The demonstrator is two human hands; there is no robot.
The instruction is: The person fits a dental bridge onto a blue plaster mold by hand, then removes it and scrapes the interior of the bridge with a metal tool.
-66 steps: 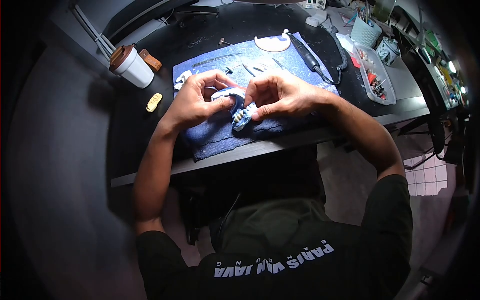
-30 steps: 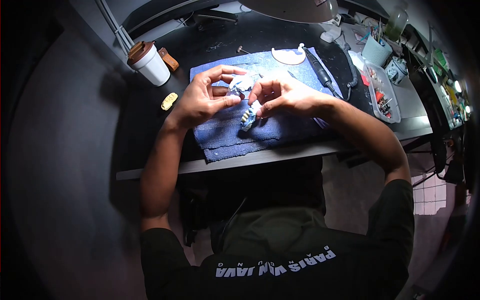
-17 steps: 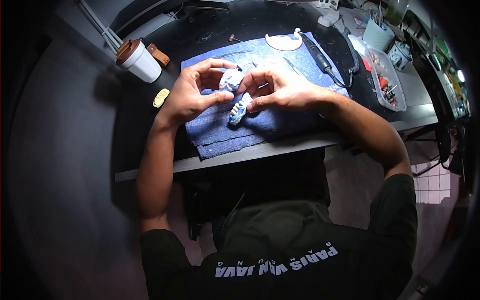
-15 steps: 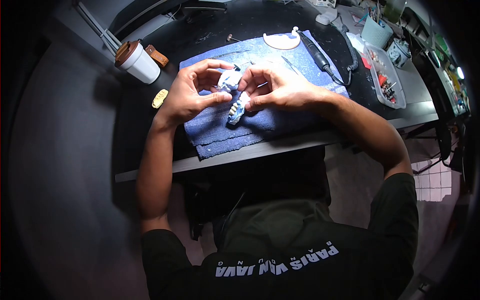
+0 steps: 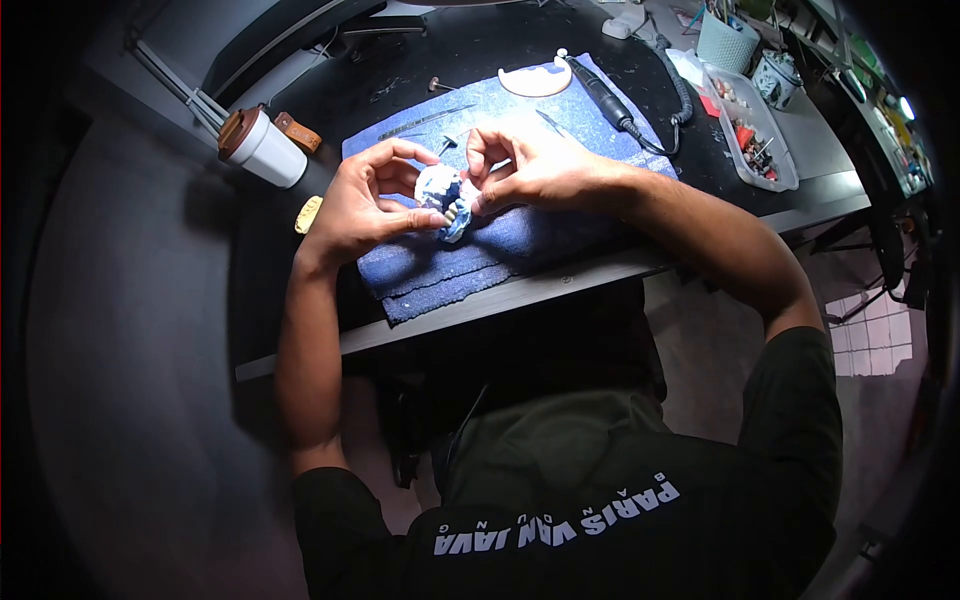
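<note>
Head view: left hand (image 5: 365,200) and right hand (image 5: 535,170) both grip a blue-and-white dental cast (image 5: 443,192). The left thumb and forefinger are narrowed onto its left side, and the right thumb and fingertips press its right side. The cast sits between the two sets of fingertips, just above a blue towel (image 5: 530,225). A rotary handpiece (image 5: 603,95) lies beyond the right fingers, well apart.

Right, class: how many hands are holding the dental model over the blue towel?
2. The left hand grips the dental model from one side, thumb and fingers around it; the right hand pinches its other side. No other hands are visible.
</note>
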